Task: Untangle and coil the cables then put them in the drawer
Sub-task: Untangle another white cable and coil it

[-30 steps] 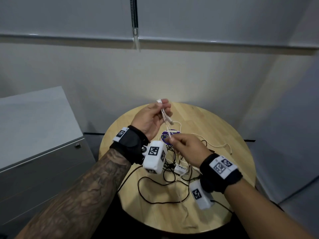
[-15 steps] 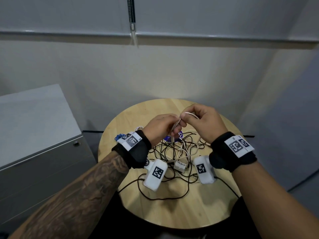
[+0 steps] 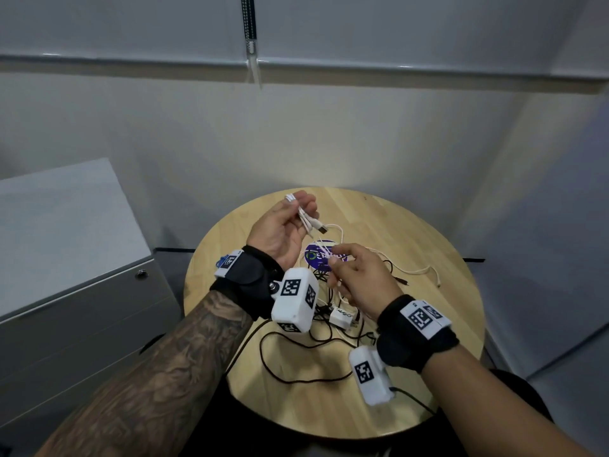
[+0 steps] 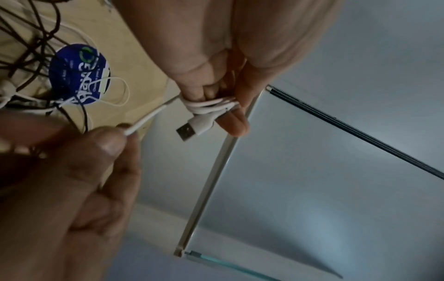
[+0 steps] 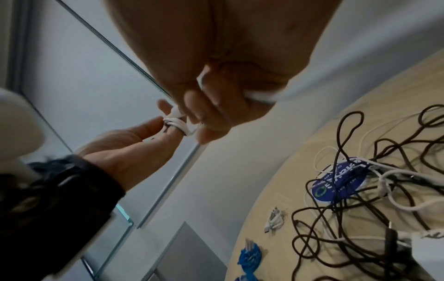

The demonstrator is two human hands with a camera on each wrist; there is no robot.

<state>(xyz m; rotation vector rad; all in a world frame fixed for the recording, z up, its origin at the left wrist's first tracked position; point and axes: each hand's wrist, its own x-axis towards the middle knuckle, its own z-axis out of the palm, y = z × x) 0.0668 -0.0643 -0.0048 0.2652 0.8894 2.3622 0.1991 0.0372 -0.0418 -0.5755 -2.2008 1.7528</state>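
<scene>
The left hand (image 3: pixel 280 230) grips the white cable (image 4: pixel 211 106) looped round its fingers; the right hand (image 3: pixel 359 278), below it over the tabletop (image 3: pixel 428 324), pinches the loose run, probably taut. Feed each wrap snug, lifting slack clear of the dark cables (image 3: pixel 296 364).

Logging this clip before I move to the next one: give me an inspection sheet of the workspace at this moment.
Surface: round wooden table, with a round blue sticker near its middle.
Job's things: white USB cable partly wound round the left hand's fingers, plug hanging free; drawer cabinet left of the table, shut.
Clutter: white charger block in the tangle; a small coiled white cable and a blue coiled cable lie apart near the table edge.
Grippers: left hand holds the coil; right hand pinches the cable's loose run.
Cables: dark cables and white ones still tangled on the table.
Surroundings: pale walls, window blind with bead chain.
</scene>
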